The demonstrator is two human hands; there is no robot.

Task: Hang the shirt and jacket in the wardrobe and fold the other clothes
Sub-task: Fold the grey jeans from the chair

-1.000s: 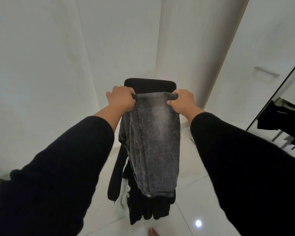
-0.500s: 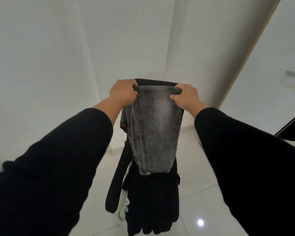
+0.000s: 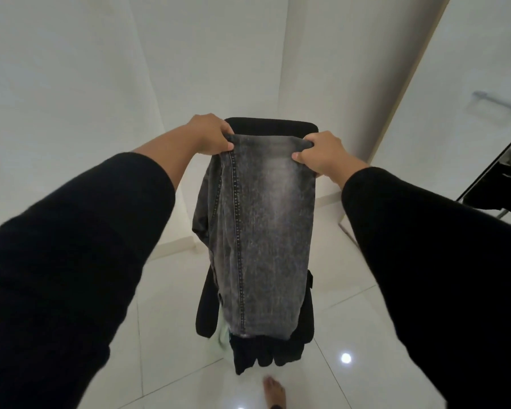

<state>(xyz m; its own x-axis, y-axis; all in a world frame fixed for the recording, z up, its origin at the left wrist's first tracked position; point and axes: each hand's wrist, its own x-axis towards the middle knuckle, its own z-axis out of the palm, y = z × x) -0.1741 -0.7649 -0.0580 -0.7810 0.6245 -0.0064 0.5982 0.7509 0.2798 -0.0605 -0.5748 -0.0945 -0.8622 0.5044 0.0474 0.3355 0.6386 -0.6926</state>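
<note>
Walls (image 3: 71, 84) plain white, meeting in a corner at upper centre. A white column (image 3: 337, 69) stands right of that corner. Floor (image 3: 165, 305) of glossy white tiles with thin dark joints; one bright light spot (image 3: 346, 358) reflected on a tile at lower right. White skirting (image 3: 174, 246) runs along the wall base. At right, a white door (image 3: 469, 69) with a metal handle (image 3: 497, 100). A black-framed mirror (image 3: 502, 184) sits at the right edge. A black chair (image 3: 273, 128) stands mid-floor.
</note>
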